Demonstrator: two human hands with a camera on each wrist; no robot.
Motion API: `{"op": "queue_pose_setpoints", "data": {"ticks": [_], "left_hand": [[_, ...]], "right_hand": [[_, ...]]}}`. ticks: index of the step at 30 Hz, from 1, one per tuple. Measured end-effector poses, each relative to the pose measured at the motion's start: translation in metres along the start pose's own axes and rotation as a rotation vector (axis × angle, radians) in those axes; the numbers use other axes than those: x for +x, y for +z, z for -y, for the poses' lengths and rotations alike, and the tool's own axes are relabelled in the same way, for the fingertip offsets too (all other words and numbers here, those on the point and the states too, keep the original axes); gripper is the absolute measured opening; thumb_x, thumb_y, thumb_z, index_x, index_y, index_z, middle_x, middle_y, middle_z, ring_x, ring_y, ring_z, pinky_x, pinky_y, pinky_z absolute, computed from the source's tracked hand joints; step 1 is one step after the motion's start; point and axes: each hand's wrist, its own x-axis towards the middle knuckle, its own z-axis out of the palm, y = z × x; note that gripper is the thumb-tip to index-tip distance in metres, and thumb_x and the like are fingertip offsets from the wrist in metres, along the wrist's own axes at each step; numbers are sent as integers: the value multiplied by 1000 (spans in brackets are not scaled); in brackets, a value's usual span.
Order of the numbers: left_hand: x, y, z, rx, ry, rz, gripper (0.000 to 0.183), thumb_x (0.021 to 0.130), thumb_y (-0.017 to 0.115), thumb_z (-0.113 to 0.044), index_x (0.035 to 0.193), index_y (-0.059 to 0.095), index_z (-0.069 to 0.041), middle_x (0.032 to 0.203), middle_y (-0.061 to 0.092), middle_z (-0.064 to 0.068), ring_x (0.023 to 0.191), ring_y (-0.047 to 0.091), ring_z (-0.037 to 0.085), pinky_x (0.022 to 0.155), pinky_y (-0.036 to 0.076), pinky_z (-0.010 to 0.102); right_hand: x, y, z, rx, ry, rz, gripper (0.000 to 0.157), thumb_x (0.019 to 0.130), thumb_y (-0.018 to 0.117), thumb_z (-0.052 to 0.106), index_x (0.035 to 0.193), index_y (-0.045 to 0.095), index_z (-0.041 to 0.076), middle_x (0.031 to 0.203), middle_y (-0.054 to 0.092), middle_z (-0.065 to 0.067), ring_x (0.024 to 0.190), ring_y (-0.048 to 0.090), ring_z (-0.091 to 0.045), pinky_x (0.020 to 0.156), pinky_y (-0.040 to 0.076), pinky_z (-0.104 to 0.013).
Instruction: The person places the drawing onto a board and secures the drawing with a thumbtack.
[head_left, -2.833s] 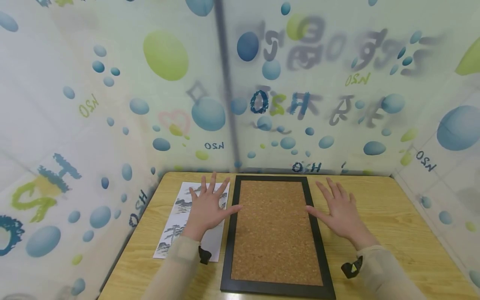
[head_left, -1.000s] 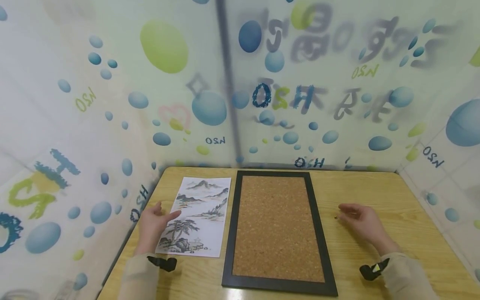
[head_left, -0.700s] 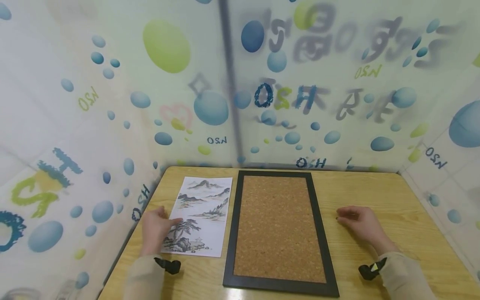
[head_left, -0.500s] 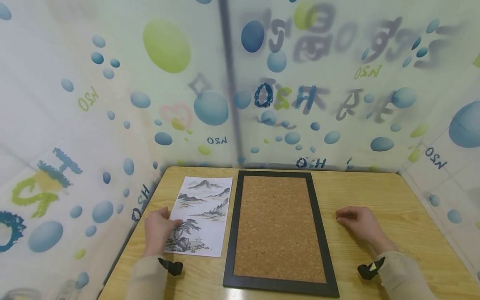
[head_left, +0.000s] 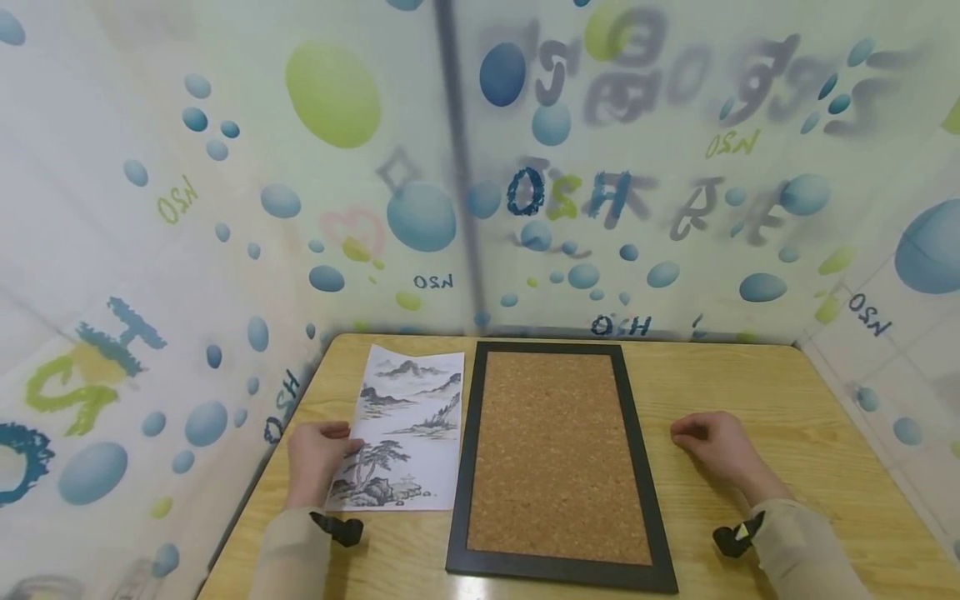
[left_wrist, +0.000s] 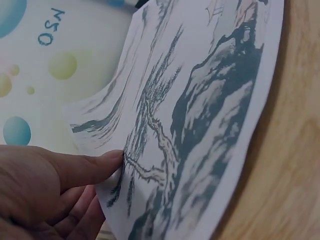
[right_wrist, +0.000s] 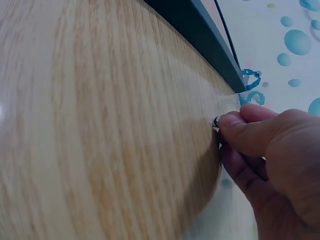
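Observation:
In the head view, a sheet of paper with an ink landscape print (head_left: 420, 408) lies left of a black-framed cork board (head_left: 555, 458). My left hand (head_left: 318, 457) pinches the sheet's left edge, thumb on the printed face and fingers behind. That side is raised and the paper bends, as the left wrist view shows the print (left_wrist: 200, 100) curving off the wood. On the board's right, my right hand (head_left: 723, 446) pinches a small shiny dark piece (right_wrist: 216, 121) between thumb and forefinger, just over the table. Fingertips cover most of this piece, so its kind is unclear.
Both hands work over a wooden table (head_left: 787, 417). A curtain (head_left: 600, 167) printed with bubbles and lettering hangs along its back and sides. The cork board's black frame (right_wrist: 205, 37) shows near the right hand in its wrist view.
Both hands came down from being spread over the board. My left hand took hold of the sheet's left edge and raised it, shifting the sheet slightly. My right hand took hold of the small piece.

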Motion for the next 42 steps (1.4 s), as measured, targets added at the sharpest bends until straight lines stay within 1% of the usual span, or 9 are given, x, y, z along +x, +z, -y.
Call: {"op": "queue_pose_setpoints", "data": {"ticks": [5,11,19,23,26,28,34,36,42], "left_hand": [[1,-1,1,-25,-61,46,37,88,83,-4,123,74,5,115,72,25,103,68,37,87,55,48],[5,-3,5,-54,-83,85,30,93,79,-9,120,74,5,113,73,24,94,69,32,77,55,39],[6,-12,7,-73,-29,146,37,100,75,-16,127,70,8,121,70,26,102,67,33,86,52,44],[4,-19,4,-84,-34,159,42,102,73,-21,133,67,7,132,66,27,114,63,35,94,51,49],[2,-24,1,-110,-43,150,46,102,73,-23,137,65,6,137,63,28,121,60,37,99,49,51],[1,-27,-2,-122,-41,139,47,103,73,-23,139,64,6,138,64,27,122,61,36,100,50,50],[-7,-35,-12,-110,-29,63,43,102,75,-22,136,68,4,131,69,25,114,66,31,86,55,35],[-9,-37,-14,-121,-36,53,43,103,73,-21,137,67,4,131,69,25,114,67,30,85,56,32],[-10,-42,-21,-196,-55,35,47,104,72,-21,141,62,6,138,64,28,121,64,34,97,55,42]], "right_hand": [[1,0,0,-2,11,16,8,91,79,-2,97,80,3,96,77,-8,89,72,-27,77,58,-38],[0,0,1,8,13,3,8,92,78,-3,97,79,3,94,77,-6,86,71,-24,75,57,-34],[-2,-6,12,90,29,-1,7,94,76,-3,99,78,0,94,76,-7,84,69,-22,70,56,-29],[-1,-9,15,97,35,-3,7,96,75,-3,101,77,0,94,76,-6,85,69,-22,70,56,-29],[0,-9,16,86,34,-11,7,96,74,-3,102,77,0,96,76,-7,87,70,-24,72,56,-29],[0,-9,16,80,32,-16,8,96,74,-3,102,77,0,96,76,-8,88,70,-25,73,56,-29],[1,-8,20,89,26,-26,6,97,73,-3,102,77,-1,96,76,-8,86,70,-23,71,56,-28],[2,-8,22,99,17,-38,6,97,74,-4,101,77,-2,95,76,-9,85,70,-22,70,56,-26],[3,-12,26,102,-21,-83,4,96,76,-2,100,76,-4,95,77,-10,82,70,-15,69,56,-24]]}}
